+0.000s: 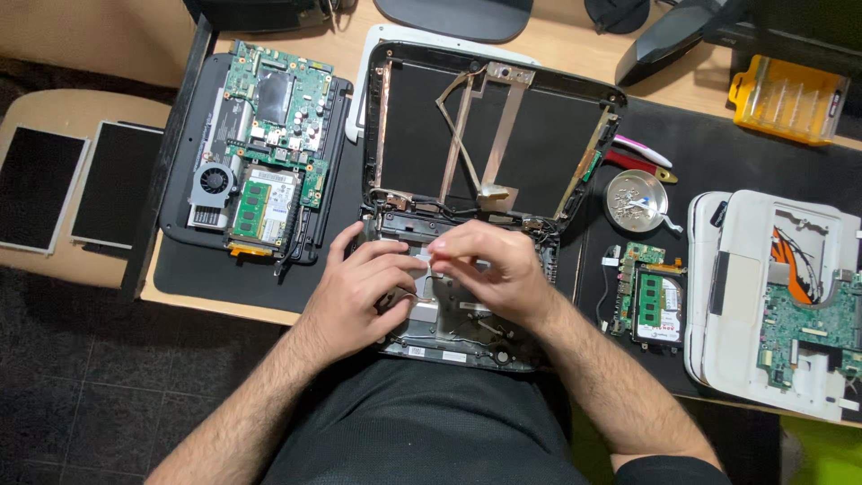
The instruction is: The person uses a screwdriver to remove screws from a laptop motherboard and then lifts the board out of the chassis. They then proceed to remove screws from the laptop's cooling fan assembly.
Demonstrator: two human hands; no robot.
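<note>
Pinching a small pale strip between your right hand's fingertips, you are bracing the laptop base with your spread left hand just beside it.

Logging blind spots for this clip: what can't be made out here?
Head view only:
- The part pinched by the right hand: covered by fingers.
- Laptop base under the left hand: mostly hidden.
- Contents of the metal dish: too small.
- White laptop shell: cut by right edge.
</note>
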